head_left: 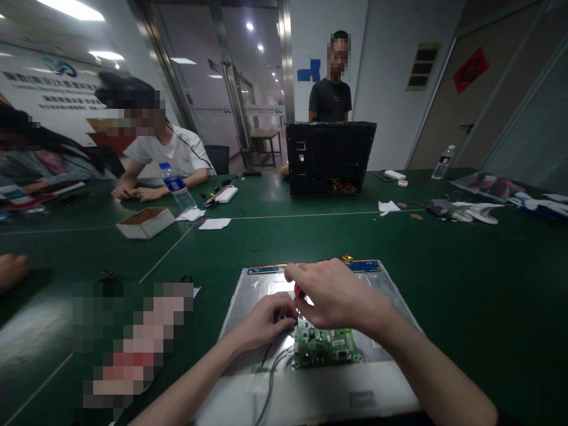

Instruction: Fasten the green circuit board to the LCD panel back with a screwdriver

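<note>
A flat metal display panel (242, 313) lies back side up on the table, with a blue circuit strip (366, 266) along its far edge. On its middle sits a green circuit board (328, 348), partly under my hands. My right hand (337, 293) is closed round a red-handled tool (299, 290) that looks like a screwdriver; its tip is hidden. Close beside it, my left hand (273, 316) has its fingers pinched at the board's upper left corner; what they hold cannot be made out. Dark cables (271, 384) run from the board's left side toward me.
Beyond the panel stands a black open-backed monitor housing (331, 157), with a person (331, 97) behind it. To the left are a small open box (146, 223), a water bottle (175, 186) and a seated person (171, 148). Scraps and a grey part (448, 208) lie at right.
</note>
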### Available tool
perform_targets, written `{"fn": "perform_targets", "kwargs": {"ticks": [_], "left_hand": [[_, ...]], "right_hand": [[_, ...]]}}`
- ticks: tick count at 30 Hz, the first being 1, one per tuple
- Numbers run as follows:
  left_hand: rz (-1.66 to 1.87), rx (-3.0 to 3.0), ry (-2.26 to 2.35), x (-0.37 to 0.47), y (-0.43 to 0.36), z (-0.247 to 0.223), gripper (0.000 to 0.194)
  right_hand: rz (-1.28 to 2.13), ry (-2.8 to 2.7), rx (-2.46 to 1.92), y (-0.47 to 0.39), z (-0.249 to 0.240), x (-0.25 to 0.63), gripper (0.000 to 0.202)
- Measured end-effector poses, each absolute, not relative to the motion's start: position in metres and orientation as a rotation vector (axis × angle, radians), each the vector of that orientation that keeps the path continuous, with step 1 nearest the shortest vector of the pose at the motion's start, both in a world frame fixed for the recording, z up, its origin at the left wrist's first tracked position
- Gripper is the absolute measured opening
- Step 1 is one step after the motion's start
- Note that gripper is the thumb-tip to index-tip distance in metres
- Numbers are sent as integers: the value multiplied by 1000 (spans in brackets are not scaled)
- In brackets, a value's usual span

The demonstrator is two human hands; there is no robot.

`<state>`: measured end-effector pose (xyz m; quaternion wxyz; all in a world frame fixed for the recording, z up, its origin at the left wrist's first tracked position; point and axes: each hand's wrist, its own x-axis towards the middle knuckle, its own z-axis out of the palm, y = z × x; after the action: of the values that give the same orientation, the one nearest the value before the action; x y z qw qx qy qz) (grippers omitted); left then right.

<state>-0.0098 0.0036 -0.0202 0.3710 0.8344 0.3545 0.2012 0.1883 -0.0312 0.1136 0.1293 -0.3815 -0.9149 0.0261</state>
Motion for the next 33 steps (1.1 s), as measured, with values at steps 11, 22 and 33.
{"fn": "perform_targets", "kwargs": {"ticks": [11, 22, 33], "left_hand": [[517, 2108, 930, -9, 2, -17, 3], [510, 2113, 926, -9, 2, -17, 7], [537, 2146, 894, -11, 3, -19, 3]], "right_hand": [[14, -2645, -1200, -29, 112, 187, 14], [43, -2625, -1258, -28, 111, 187, 19], [85, -2648, -1137, -30, 114, 188, 13]]}}
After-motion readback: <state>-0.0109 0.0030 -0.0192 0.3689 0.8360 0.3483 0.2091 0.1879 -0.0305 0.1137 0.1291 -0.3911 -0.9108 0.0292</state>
